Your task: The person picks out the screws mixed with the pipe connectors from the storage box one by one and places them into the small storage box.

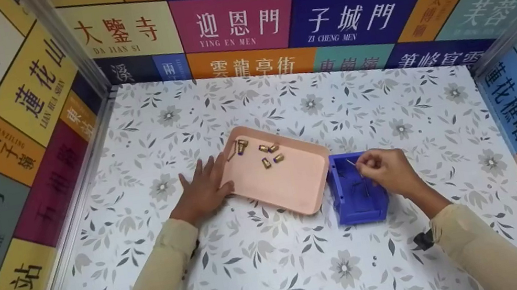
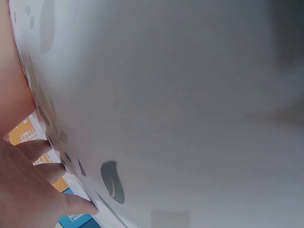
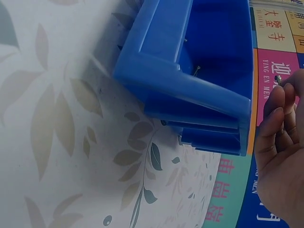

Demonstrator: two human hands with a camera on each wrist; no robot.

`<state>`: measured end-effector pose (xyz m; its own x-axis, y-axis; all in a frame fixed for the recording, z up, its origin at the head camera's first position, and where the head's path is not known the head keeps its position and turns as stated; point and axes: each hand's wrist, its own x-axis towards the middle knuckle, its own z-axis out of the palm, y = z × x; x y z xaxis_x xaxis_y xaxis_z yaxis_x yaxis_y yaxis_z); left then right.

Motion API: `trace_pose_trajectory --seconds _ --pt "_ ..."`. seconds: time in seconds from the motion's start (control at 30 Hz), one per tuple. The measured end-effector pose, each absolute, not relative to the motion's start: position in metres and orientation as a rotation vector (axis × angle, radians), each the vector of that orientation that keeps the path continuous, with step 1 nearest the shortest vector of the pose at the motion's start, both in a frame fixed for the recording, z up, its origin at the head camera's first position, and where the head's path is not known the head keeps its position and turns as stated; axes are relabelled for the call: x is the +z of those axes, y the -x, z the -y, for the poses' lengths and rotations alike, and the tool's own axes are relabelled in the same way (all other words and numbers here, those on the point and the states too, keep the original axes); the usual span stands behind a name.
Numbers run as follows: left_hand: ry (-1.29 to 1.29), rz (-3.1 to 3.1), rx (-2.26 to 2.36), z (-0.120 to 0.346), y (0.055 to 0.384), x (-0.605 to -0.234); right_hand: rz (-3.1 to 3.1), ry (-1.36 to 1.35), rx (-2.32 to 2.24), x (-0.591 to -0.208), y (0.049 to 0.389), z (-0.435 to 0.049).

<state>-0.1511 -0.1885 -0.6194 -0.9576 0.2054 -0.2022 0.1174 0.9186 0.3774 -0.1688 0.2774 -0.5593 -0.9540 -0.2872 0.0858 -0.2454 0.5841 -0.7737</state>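
My left hand (image 1: 204, 190) lies with spread fingers at the left edge of a pink tray (image 1: 294, 197), its thumb at the rim. In the left wrist view, fingers of the left hand (image 2: 28, 190) reach down to the tabletop. Above a blue bin (image 1: 364, 216), my right hand (image 1: 386, 170) pinches a thin metal screw (image 1: 351, 162) between thumb and fingertips. The right wrist view shows the head of that screw (image 3: 278, 80) at the fingertips. Several thin screws (image 1: 366, 188) lie inside the bin. Several short brass-coloured cylinders (image 1: 266, 163) sit in the tray's upper part.
By the tray's upper left corner lies a thin metal piece (image 1: 232, 153) beside more brass-coloured parts (image 1: 241, 145). The bin stands close against the tray's right end. Panels with printed street names (image 1: 237, 24) enclose the flower-patterned table (image 1: 282, 279) at the back and sides.
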Motion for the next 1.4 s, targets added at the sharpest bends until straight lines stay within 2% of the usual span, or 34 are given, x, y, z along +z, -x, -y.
trace_pose_trajectory --seconds 0.63,1.4 --pt "-0.237 -2.836 0.564 0.188 0.151 -0.617 -2.768 0.556 -1.356 -0.562 0.172 -0.261" --pt "-0.240 -2.836 0.560 0.188 0.150 -0.614 -2.574 0.758 -1.453 -0.562 0.197 -0.149"
